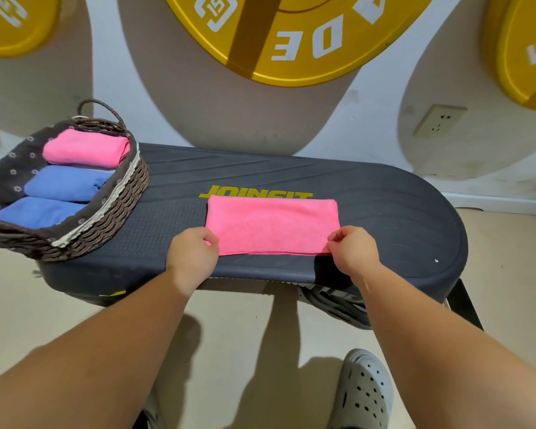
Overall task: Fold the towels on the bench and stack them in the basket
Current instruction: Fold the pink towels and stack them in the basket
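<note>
Left hand [192, 257] and right hand [353, 252] sit at the near edge of a dark bench [384, 212], which runs well past them on both sides. High beyond them a big yellow weight plate [291, 35] hangs on the wall. Beyond and outward of the left hand, a woven basket [115, 205] stands on the bench end, holding a folded pink towel [85, 147] farthest off, then a blue towel [65, 183] and a second blue towel [37, 212]. Between the hands the pink towel [271, 226] lies flat as a folded rectangle, with a stretch of bench surface separating it from the basket. A grey clog [364, 391] shows on the floor under the right forearm, and a wall socket [440, 120] sits far beyond the right hand. Each hand pinches a near corner of the pink towel with curled fingers. They seem to grip the hem, though the fingertips are partly hidden.
</note>
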